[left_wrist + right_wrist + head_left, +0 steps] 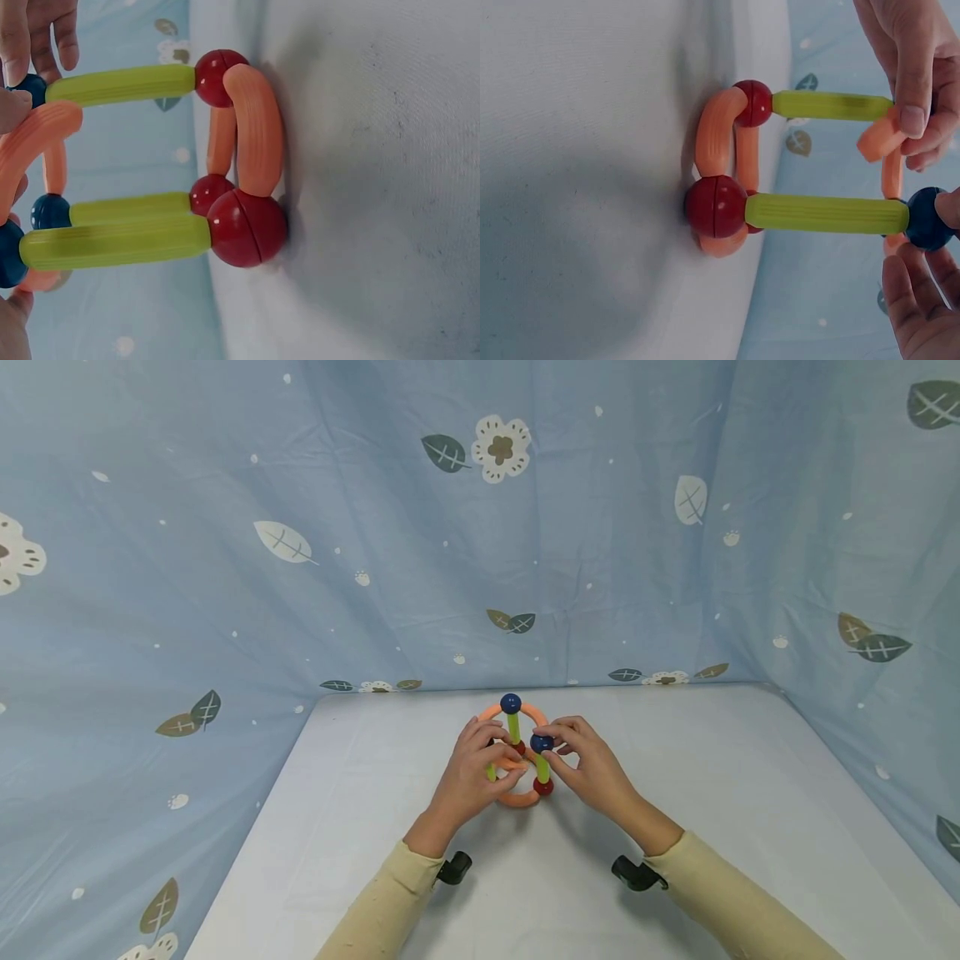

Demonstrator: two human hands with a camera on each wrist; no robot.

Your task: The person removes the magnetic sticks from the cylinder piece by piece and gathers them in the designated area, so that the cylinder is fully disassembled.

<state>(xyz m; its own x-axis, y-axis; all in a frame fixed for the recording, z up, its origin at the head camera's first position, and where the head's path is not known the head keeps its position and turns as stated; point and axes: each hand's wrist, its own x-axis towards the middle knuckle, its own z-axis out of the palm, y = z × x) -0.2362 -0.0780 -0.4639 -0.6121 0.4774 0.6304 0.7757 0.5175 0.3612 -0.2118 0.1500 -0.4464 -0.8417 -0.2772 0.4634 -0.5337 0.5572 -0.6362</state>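
A frame of red balls (pixel 543 787), green sticks (pixel 116 244) and orange curved rods (pixel 718 131) stands upright on the white table, with blue balls (pixel 511 703) at its top. My left hand (pixel 468 777) is at the left top corner, its thumb and fingers pinching an orange curved rod (pixel 881 136). One end of that rod is free, a short gap from the right blue ball (pixel 928 218). My right hand (pixel 592 768) grips this blue ball between thumb and fingers. The left blue ball is mostly hidden by my left hand in the head view.
The white table (pixel 360 760) extends around the frame. Behind it and at both sides hangs a blue cloth (pixel 405 568) printed with leaves and flowers. Black wrist mounts (pixel 636 873) show below both wrists, above the tabletop.
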